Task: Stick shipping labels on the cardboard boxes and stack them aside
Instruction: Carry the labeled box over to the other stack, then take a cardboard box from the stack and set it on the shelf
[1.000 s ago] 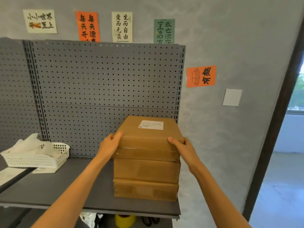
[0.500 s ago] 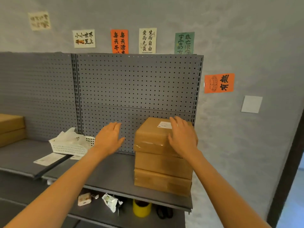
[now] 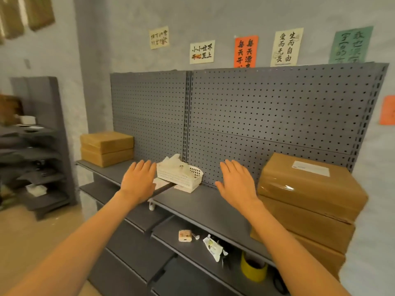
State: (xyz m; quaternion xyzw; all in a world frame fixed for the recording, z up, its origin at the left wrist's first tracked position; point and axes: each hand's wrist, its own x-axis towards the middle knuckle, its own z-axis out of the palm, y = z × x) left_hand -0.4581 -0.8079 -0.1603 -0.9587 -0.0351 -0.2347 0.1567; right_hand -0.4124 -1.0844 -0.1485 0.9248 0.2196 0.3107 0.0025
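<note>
Grey pegboard shelving [image 3: 267,107] stands against a plastered wall hung with paper signs. On the top shelf [image 3: 209,208] a stack of three boxes [image 3: 307,201] sits at the right end; the top one carries a white label [image 3: 311,168]. Two unlabelled boxes [image 3: 106,148] are stacked at the far left end. A white basket [image 3: 179,175] of papers sits between the two stacks.

The left hand [image 3: 137,181] and right hand [image 3: 237,184] hover over the shelf, fingers straight and apart, holding nothing and touching no box.

Risk: the labelled stack sits close to the shelf's right end and front edge, so a careless nudge could tip it off.

Orientation: the labelled box lies flat, label up, its long axis running from the shelf front back towards the pegboard.
</note>
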